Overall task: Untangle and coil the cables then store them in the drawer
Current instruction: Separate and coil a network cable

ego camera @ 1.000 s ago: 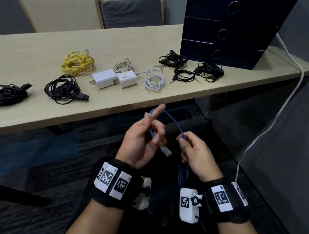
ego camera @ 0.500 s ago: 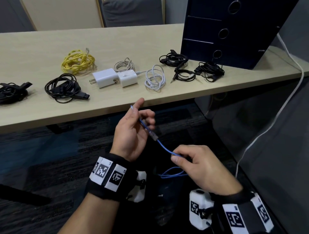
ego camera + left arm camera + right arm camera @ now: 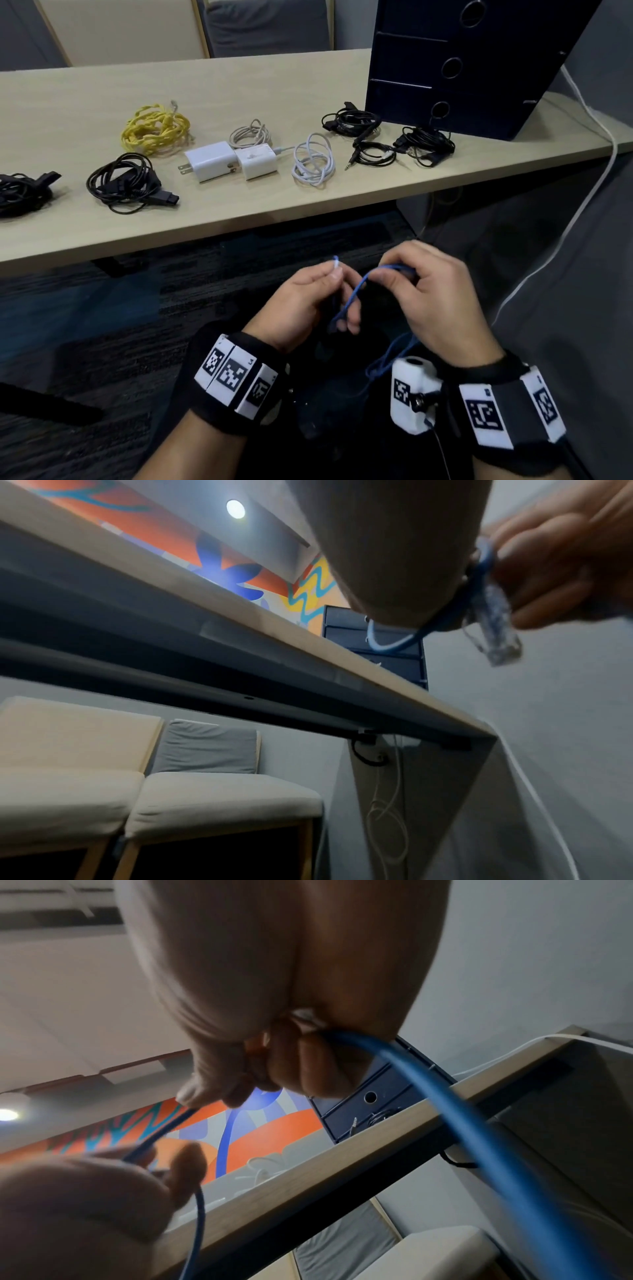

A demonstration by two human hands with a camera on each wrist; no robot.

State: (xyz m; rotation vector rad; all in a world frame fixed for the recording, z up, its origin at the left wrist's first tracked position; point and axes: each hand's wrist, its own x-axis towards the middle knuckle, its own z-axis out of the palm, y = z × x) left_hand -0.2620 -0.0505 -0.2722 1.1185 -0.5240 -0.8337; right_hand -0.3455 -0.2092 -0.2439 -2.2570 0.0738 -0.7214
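Both hands hold a thin blue cable [image 3: 352,298] in front of my lap, below the table's front edge. My left hand [image 3: 318,294] pinches it near its clear plug [image 3: 336,264], which pokes up above the fingers. In the left wrist view the clear plug [image 3: 496,620] hangs beside the blue cable [image 3: 441,620]. My right hand [image 3: 411,277] grips a bend of the cable a little to the right, and the rest droops down past the wrist. The right wrist view shows the blue cable [image 3: 472,1123] running out from under the curled fingers [image 3: 308,1058]. A dark drawer unit [image 3: 455,65] stands on the table's right end.
On the wooden table [image 3: 257,78] lie a yellow cable bundle [image 3: 154,128], black cable bundles [image 3: 123,181] [image 3: 351,118] [image 3: 424,145], two white chargers [image 3: 233,161] and a coiled white cable [image 3: 313,161]. A white cord [image 3: 582,192] hangs off the right end.
My hands have come together lower down. The left hand now pinches the plug end upward, and the right hand has risen to grip a loop of the blue cable beside it.
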